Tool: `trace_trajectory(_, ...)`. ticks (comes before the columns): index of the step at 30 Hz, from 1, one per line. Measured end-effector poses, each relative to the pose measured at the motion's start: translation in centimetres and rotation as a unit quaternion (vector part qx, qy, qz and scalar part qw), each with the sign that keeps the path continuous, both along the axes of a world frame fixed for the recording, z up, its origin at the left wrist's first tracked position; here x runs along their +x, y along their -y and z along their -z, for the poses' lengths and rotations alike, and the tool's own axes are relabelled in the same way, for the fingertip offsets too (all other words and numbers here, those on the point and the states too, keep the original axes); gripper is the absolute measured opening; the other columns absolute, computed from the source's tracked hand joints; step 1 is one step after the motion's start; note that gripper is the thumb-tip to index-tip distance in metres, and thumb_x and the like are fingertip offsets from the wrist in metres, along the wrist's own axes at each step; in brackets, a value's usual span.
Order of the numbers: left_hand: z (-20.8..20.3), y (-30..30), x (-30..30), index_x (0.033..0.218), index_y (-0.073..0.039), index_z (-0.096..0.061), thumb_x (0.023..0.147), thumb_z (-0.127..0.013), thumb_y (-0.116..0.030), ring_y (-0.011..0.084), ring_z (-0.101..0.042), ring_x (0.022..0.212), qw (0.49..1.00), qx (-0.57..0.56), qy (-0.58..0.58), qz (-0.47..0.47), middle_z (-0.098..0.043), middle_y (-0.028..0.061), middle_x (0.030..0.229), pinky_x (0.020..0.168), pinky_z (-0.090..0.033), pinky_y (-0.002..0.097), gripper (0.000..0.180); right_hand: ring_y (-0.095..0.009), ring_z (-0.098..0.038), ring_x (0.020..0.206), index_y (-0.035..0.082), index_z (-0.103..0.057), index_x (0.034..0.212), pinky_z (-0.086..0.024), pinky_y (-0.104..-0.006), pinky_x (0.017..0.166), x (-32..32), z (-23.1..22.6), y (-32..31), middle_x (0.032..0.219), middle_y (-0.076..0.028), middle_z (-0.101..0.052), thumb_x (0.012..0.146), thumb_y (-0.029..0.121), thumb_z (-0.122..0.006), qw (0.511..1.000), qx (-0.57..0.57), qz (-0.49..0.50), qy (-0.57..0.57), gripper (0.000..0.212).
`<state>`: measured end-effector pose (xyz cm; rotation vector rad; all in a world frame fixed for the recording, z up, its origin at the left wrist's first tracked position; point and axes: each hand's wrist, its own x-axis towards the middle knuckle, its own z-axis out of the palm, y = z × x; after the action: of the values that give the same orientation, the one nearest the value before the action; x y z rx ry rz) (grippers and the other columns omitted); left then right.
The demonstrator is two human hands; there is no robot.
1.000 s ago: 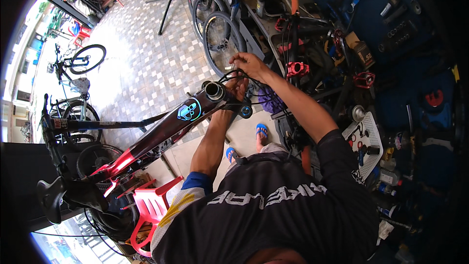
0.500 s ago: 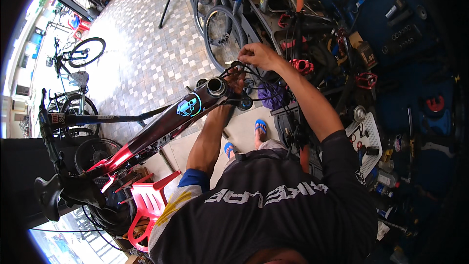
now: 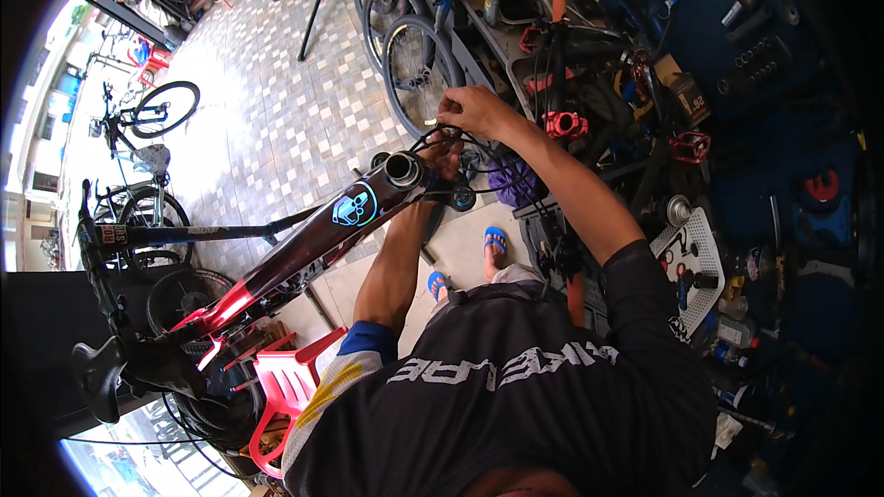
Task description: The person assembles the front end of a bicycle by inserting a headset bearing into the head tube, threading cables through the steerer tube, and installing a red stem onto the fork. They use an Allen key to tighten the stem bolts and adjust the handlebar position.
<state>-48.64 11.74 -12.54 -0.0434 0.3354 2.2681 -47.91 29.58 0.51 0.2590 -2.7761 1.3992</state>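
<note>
A dark bike frame (image 3: 304, 241), black fading to red, slants from lower left up to its open head tube (image 3: 403, 168). Thin black cables (image 3: 479, 144) loop out beside the head tube toward the right. Just past the tube, my left hand (image 3: 444, 156) is closed around the cables, palm up, its fingers partly hidden by them. Above it my right hand (image 3: 474, 112) pinches with thumb and fingertips at the top of the cable loop. Whatever lies between those fingertips is too small to make out.
A black saddle (image 3: 97, 377) and a red plastic chair (image 3: 287, 377) are at lower left. Several bike wheels (image 3: 419, 74) lean beyond my hands. To the right are red pedals (image 3: 564, 125), a white perforated tray (image 3: 707, 253) of tools and a blue tool wall (image 3: 737, 129).
My right hand has shifted slightly left and down, its fingertips closer to the left hand and cable loop. The left hand stays by the head tube.
</note>
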Motion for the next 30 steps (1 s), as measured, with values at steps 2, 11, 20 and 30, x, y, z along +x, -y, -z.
trace_trajectory(2, -0.4, -0.1, 0.0, 0.108, -0.009, -0.064, 0.089, -0.07, -0.007, 0.0196, -0.067, 0.095, 1.0, -0.018, 0.003, -0.002, -0.067, 0.0041, 0.107, 0.07, -0.063, 0.0252, 0.019, -0.031, -0.07, 0.081, -0.001, -0.069, 0.092, -0.053, -0.038, 0.072, 0.1, -0.1, -0.1, 0.084, -0.019, -0.07, 0.083, 0.021, -0.071, 1.0, 0.002, 0.0, 0.0, 0.024)
trace_trajectory(11, -1.8, 0.0, 0.3, 0.106, -0.007, -0.066, 0.089, -0.071, -0.012, 0.0205, -0.066, 0.098, 1.0, 0.005, 0.01, 0.007, -0.069, 0.0078, 0.106, 0.071, -0.063, 0.0246, 0.018, -0.03, -0.07, 0.081, 0.0, -0.069, 0.093, -0.053, -0.0381, 0.073, 0.4, 0.0, -0.1, 0.085, -0.018, -0.07, 0.083, 0.021, -0.071, 1.0, 0.008, -0.009, -0.01, 0.024)
trace_trajectory(20, -1.3, 0.0, 0.3, 0.109, -0.007, -0.067, 0.093, -0.067, -0.013, 0.0257, -0.066, 0.104, 0.999, 0.023, -0.02, 0.01, -0.066, 0.0089, 0.116, 0.072, -0.062, 0.0236, 0.017, -0.028, -0.07, 0.083, 0.001, -0.071, 0.093, -0.053, -0.0358, 0.075, -0.1, 0.2, -1.6, 0.086, -0.018, -0.071, 0.079, 0.022, -0.068, 0.998, -0.023, -0.013, 0.054, 0.025)
trace_trajectory(30, -0.9, 0.4, 0.6, 0.113, 0.001, -0.063, 0.092, -0.066, -0.007, 0.0304, -0.065, 0.108, 0.995, -0.079, -0.062, -0.014, -0.066, 0.0124, 0.114, 0.078, -0.062, 0.0241, 0.022, -0.028, -0.07, 0.077, 0.002, -0.073, 0.086, -0.052, -0.036, 0.072, -0.8, 2.3, -2.4, 0.08, -0.016, -0.072, 0.074, 0.027, -0.072, 0.997, 0.016, 0.035, 0.062, 0.028)
